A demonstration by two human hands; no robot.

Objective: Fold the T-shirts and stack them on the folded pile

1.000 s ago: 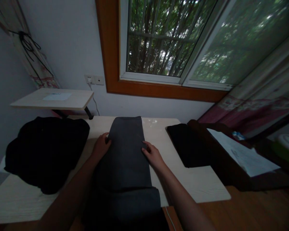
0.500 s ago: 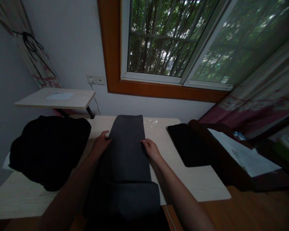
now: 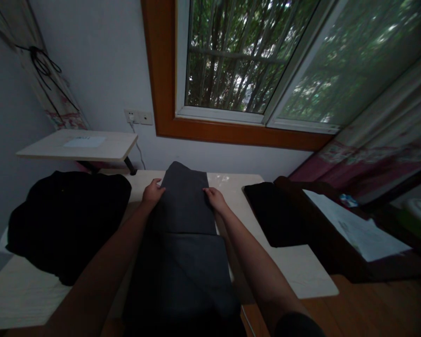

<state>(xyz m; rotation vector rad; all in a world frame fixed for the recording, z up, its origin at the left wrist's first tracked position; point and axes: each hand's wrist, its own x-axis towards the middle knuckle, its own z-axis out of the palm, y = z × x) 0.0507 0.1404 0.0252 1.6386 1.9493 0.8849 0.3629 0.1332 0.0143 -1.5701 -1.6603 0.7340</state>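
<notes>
A long, dark grey folded garment (image 3: 187, 208), possibly trousers, runs down the middle of the pale table (image 3: 284, 267) and over its front edge. My left hand (image 3: 153, 193) pinches its left border, thumb and fingers closed on the cloth. Opposite, my right hand (image 3: 216, 200) has the right border between thumb and fingers. The far end rises to a bent corner near the wall. A crosswise fold lies below my hands, and the garment's near part disappears into shadow.
A heap of black clothing (image 3: 73, 220) lies left, beneath a small raised shelf (image 3: 115, 145) with a paper on it. To the right is a flat folded black cloth (image 3: 275, 213), beside dark furniture bearing a paper sheet (image 3: 354, 224). A window (image 3: 242, 56) stands behind.
Both hands have moved farther from me with the grey garment in them. Its far end now bends up at the left corner, and the crosswise fold has shifted toward the wall.
</notes>
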